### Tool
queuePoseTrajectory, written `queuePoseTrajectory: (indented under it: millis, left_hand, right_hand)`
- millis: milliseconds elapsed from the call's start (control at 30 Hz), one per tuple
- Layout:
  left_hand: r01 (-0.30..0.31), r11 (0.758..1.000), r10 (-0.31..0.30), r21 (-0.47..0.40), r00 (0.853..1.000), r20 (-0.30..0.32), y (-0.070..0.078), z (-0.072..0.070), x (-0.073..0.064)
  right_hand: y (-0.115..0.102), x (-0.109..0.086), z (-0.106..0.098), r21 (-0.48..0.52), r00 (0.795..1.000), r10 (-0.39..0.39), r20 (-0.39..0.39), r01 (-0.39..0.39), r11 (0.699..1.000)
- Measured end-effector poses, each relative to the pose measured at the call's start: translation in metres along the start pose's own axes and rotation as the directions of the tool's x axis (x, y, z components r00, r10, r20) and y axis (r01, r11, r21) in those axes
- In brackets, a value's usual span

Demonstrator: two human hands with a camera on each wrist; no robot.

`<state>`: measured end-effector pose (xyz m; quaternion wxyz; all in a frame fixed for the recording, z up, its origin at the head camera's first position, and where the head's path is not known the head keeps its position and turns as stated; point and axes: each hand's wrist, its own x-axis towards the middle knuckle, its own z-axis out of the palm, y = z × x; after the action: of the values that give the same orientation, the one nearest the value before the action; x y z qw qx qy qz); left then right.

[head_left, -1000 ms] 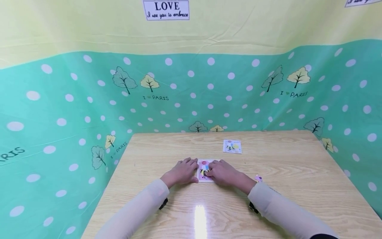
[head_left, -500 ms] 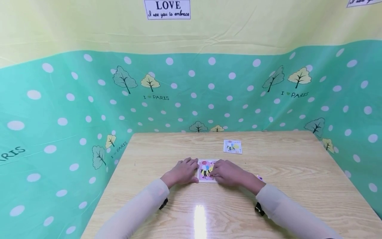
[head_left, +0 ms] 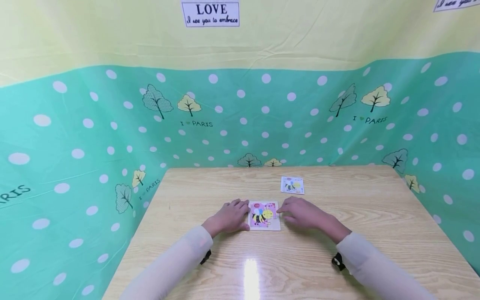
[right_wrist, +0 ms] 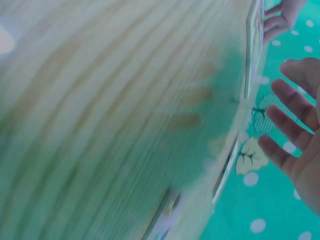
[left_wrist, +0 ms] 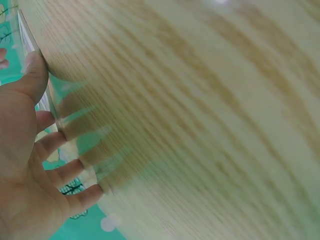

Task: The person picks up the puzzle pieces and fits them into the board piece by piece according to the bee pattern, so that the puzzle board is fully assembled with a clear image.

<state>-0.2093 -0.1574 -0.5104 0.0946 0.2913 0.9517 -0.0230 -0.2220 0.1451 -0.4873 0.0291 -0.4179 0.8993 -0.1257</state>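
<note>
A jigsaw puzzle [head_left: 264,215] with a yellow-and-black bee on pink lies in a pale frame in the head view. A pale bare patch shows at its lower right corner. My left hand [head_left: 231,216] rests along the frame's left edge, fingers and thumb touching it. In the left wrist view, the thumb [left_wrist: 34,75] lies against the frame's side. My right hand [head_left: 305,212] is just right of the puzzle, its index finger by the right edge. Its fingers [right_wrist: 290,107] are loosely bent with nothing in them. A loose puzzle piece [right_wrist: 167,220] lies near it.
A card [head_left: 292,185] with the same bee picture lies farther back on the wooden table [head_left: 210,183]. A dotted green and yellow cloth [head_left: 240,104] hangs behind the table and at both sides. Light glares off the tabletop at the front.
My right hand has moved off the puzzle to the right, uncovering the bee's head and the right side. The left hand has stayed at the frame.
</note>
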Motion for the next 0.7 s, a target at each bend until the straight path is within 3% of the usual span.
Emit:
queuePoseTrajectory:
  millis: [233, 700]
  left_hand:
    - [-0.001, 1.000, 0.001, 0.002, 1.000, -0.007, 0.000, 0.000, 0.000]
    - [0.000, 1.000, 0.000, -0.008, 1.000, -0.006, 0.000, 0.001, 0.001]
  right_hand:
    - [0.016, -0.018, -0.008, -0.009, 0.998, 0.058, 0.027, -0.058, 0.998]
    - [0.044, -0.050, -0.010, 0.091, 0.981, 0.190, 0.027, -0.192, 0.977]
